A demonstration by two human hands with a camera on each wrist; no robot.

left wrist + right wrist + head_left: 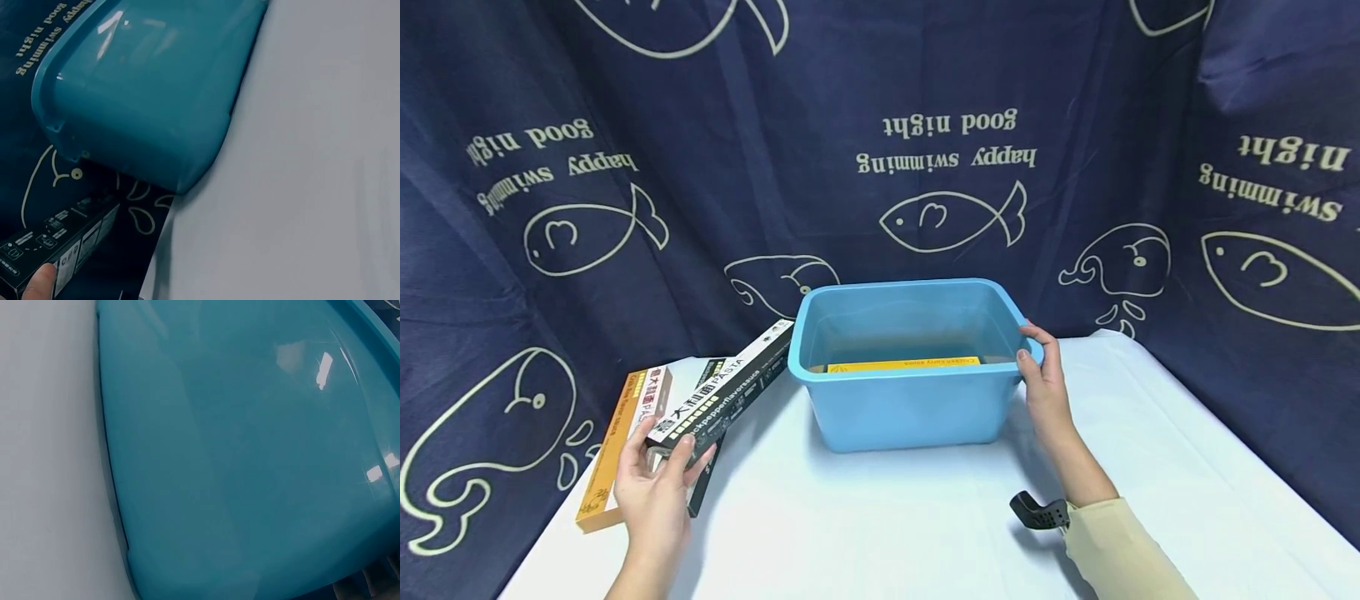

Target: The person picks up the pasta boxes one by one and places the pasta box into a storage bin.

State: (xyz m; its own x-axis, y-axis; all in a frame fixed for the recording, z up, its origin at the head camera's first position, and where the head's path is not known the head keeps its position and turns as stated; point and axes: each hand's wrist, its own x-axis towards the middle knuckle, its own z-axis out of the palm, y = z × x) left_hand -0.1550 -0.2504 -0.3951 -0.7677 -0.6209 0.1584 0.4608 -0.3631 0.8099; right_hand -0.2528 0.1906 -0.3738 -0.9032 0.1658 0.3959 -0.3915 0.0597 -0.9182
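My left hand (655,492) grips the near end of a long black pasta box (737,387) marked "PASTA". The box slants upward, its far end beside the left rim of a blue plastic bin (910,408). One fingertip on the black box (62,250) shows at the bottom of the left wrist view. On the bin's right rim, my right hand (1047,387) holds on with thumb outside and fingers over the edge. Inside the bin lies a yellow box (902,365), mostly hidden by the front wall. The bin's side (237,450) fills most of the right wrist view.
An orange and white pasta box (610,467) lies at the table's left edge. Another dark box (702,483) lies partly under the held one. A white cloth (865,525) covers the table, and a navy curtain (820,167) hangs behind. A black curved piece (1037,511) juts from my right wrist.
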